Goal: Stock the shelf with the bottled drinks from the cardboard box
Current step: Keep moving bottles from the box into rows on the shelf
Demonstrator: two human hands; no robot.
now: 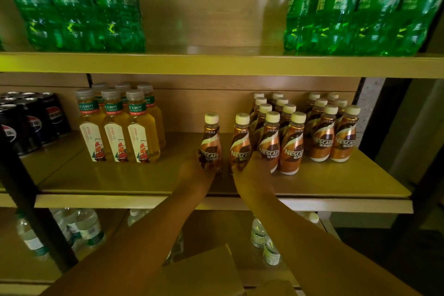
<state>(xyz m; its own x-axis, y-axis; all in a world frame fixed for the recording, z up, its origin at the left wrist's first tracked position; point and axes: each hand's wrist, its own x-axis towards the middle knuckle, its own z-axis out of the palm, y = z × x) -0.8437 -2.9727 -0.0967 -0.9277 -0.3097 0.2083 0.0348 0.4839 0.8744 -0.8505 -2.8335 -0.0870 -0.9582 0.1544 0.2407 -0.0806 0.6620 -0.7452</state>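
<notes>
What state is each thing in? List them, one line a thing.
Left hand: grips an upright coffee bottle on the middle shelf.
Right hand: grips a second coffee bottle, tilted slightly.
Stocked coffee bottles: upright, capped, in rows.
Tea bottles: upright, capped.
Cola cans: upright.
Green soda packs: shrink-wrapped, top shelf.

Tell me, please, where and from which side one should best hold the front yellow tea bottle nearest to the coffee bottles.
Probably grip the front right tea bottle at its flat-sided body below the green label, coming from its free right side; another tea bottle stands close on its left.
</notes>
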